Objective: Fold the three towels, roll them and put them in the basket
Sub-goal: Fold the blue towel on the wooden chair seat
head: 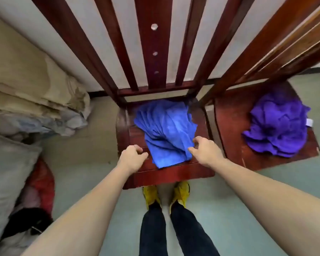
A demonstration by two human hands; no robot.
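Note:
A blue towel [165,132] lies rumpled and creased on the seat of a dark red wooden chair [174,174] right in front of me. My right hand [205,150] pinches the towel's near right edge between thumb and curled fingers. My left hand [133,157] hovers over the seat just left of the towel, fingers loosely curled and holding nothing. A crumpled purple towel heap [277,124] sits on a second red chair [231,126] to the right. No basket is in view.
The chair's slatted back [150,52] rises in front against a pale wall. Bedding and pillows [26,108] pile up on the left, with red and black bags [39,185] below them. My legs and yellow shoes [166,194] stand on the green floor.

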